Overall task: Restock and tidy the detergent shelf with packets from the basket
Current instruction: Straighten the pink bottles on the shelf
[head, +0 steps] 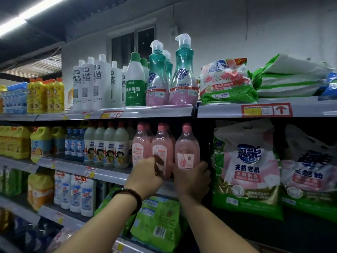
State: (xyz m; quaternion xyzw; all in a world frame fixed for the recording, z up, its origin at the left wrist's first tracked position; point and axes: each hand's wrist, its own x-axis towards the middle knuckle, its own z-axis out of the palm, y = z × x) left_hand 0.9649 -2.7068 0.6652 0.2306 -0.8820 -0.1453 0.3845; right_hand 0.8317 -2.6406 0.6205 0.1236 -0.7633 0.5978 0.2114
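Note:
Both my hands reach up to the pink bottles on the middle shelf point(109, 175). My right hand point(191, 177) grips the base of the right pink bottle point(187, 148), fingers wrapped round its right side. My left hand point(145, 175) is curled at the foot of the middle pink bottle point(161, 148); motion blur hides its fingertips. A third pink bottle point(141, 145) stands to the left. Green and pink detergent packets point(248, 172) stand to the right on the same level. No basket is in view.
The top shelf point(218, 109) carries white bottles point(94, 83), teal pump bottles point(183, 75) and a flat detergent packet point(226, 81). Green packets point(158, 221) sit on the shelf below my arms. Yellow jugs point(39, 143) and smaller bottles fill the left side.

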